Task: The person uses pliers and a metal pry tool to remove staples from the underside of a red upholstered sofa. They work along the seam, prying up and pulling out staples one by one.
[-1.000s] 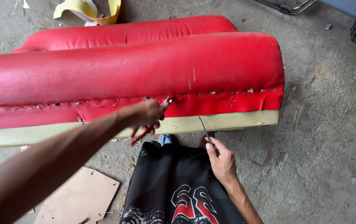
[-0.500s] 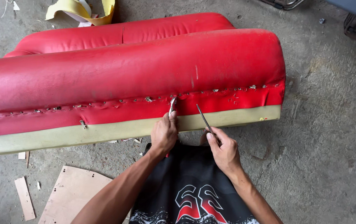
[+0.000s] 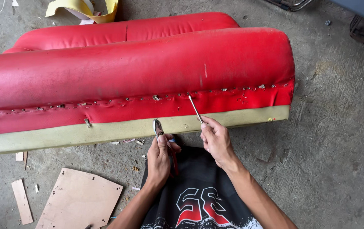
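Red seat (image 3: 139,72) on its side on concrete floor (image 3: 334,140), staple row (image 3: 216,91) running along the vinyl hem above the pale frame edge (image 3: 84,133). Right hand (image 3: 216,142) closed around a thin metal pick (image 3: 195,108), tip now raised to the staple line, nearer than half a second ago. Left hand (image 3: 160,159) wrapped on red-handled pliers (image 3: 158,127), drawn back from the hem to the frame edge, jaws up and apparently empty; pulled staple, if any, too small to make out. Plywood panel (image 3: 78,199) and wood strip (image 3: 22,200) at lower left. Pick handle hidden in the fist; seat's left end cut off.
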